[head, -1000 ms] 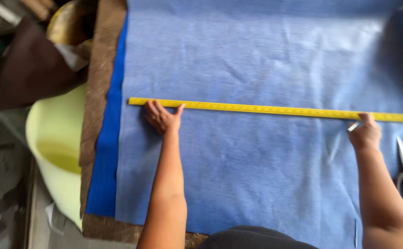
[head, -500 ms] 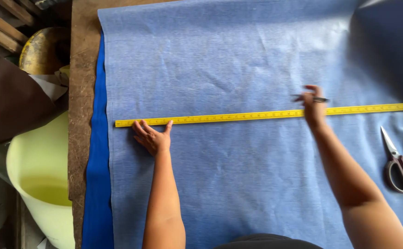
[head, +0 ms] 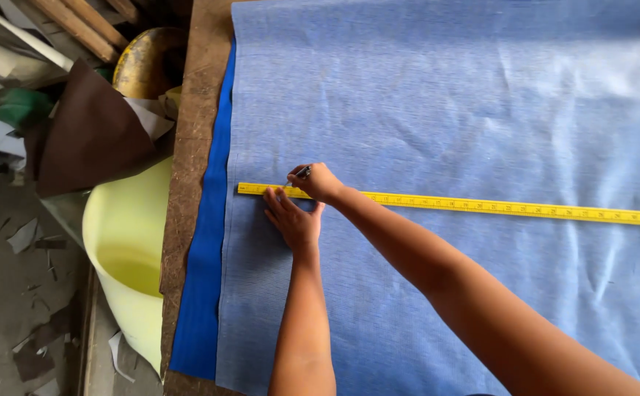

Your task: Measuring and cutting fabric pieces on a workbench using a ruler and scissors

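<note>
Head view: my left hand (head: 291, 220) flattens the soft, slippery blue fabric (head: 444, 110) under the stiff ruler (head: 481, 207), while my right hand (head: 318, 181) at twelve o'clock pinches a pen (head: 302, 173).

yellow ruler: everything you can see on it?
The yellow ruler is a long, thin, flat strip with small dark gradations, material unclear. It lies flat across the light blue fabric, its left end near the fabric's left edge, its right end out of frame. The left hand presses its near edge; the right hand, holding a pen, rests on it.
</note>
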